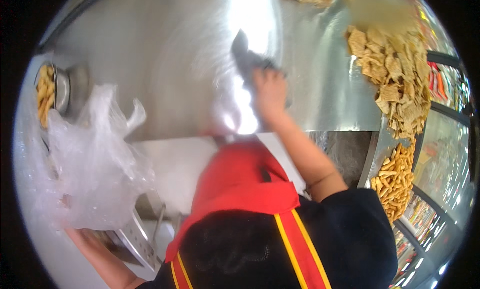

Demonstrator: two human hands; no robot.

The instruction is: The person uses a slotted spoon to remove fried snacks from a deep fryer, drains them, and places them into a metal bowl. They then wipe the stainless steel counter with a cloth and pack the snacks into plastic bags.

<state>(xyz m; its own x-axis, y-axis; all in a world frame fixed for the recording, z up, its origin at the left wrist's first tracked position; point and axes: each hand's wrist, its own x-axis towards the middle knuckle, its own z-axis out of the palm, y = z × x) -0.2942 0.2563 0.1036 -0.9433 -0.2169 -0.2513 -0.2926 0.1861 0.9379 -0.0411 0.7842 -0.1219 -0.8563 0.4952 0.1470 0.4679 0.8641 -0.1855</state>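
Note:
My right hand (pixel 270 92) lies over a dark grey cloth (pixel 245 58) on the shiny stainless steel counter (pixel 168 63), its fingers on the cloth near the counter's front edge. My left hand (pixel 65 202) is low at the far left, mostly hidden behind crumpled clear plastic bags (pixel 101 165). The bags hang in front of it, and whether its fingers grip them is not plain. Behind the bags, a round metal bowl (pixel 63 90) holds fried golden pieces.
Flat fried pieces (pixel 393 75) are piled along the right, with fried sticks (pixel 395 180) below them. Dark-framed glass panels (pixel 442 146) stand beyond. A perforated metal tray (pixel 138 238) is low at left. A blurred yellowish shape (pixel 378 7) covers the upper right.

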